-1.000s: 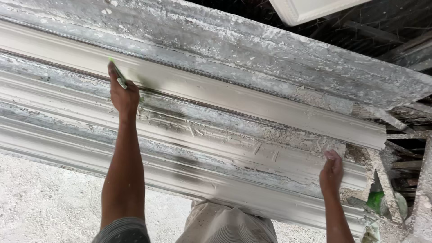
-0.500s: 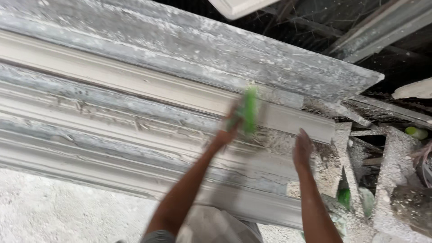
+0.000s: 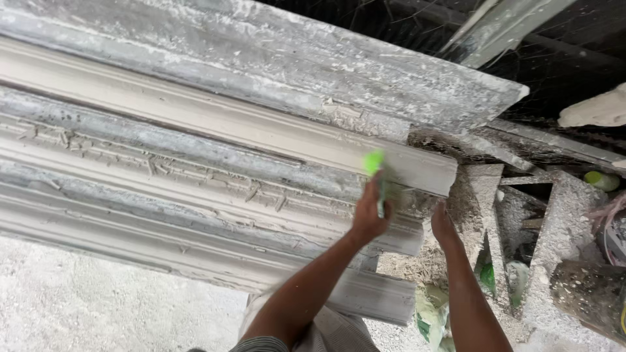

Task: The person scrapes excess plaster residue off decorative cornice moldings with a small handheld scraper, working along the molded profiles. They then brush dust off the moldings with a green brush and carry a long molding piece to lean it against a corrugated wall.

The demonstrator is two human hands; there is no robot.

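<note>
The left hand [image 3: 369, 218], clenched on a green-handled tool [image 3: 376, 171], has travelled from the far left along the plaster cornice moulding [image 3: 215, 130] to its right end. The right hand [image 3: 443, 225] rests open against that end, bracing it.

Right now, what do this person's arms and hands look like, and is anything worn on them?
Both forearms are bare, with no gloves, watch or rings visible. The left hand and the right hand are ungloved. At the bottom edge, a dark striped sleeve seems to start on the left upper arm; the right arm shows no sleeve in view.
</note>
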